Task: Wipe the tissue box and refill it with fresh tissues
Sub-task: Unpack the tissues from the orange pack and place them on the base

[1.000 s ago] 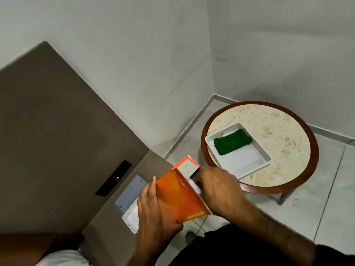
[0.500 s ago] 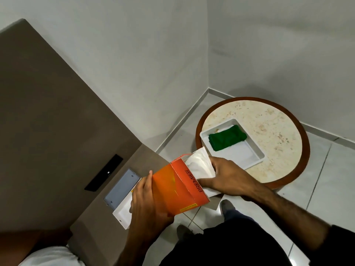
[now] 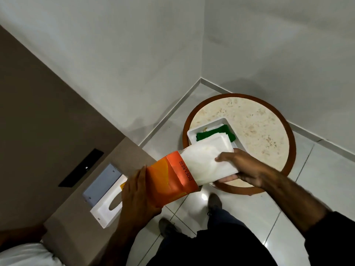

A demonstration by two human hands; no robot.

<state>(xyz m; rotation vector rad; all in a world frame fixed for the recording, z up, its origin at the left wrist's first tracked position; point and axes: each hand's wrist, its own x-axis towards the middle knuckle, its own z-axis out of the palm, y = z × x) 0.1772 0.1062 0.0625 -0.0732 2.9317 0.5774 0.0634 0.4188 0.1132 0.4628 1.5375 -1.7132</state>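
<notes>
The left hand (image 3: 137, 196) clasps the orange cardboard tissue carton (image 3: 169, 179) from behind, its fingers (image 3: 142, 176) wrapped on the carton's near end. The right hand (image 3: 244, 167) grips the white stack of tissues (image 3: 207, 162), thumb on top and fingers beneath; the stack juts halfway out of the carton's open end. The white plastic tissue box (image 3: 104, 210) lies on the brown desk (image 3: 80, 212), just beside the left hand.

Tissue stack (image 3: 206, 160) half inside carton (image 3: 169, 181); tray (image 3: 194, 132) on table (image 3: 255, 123).
</notes>
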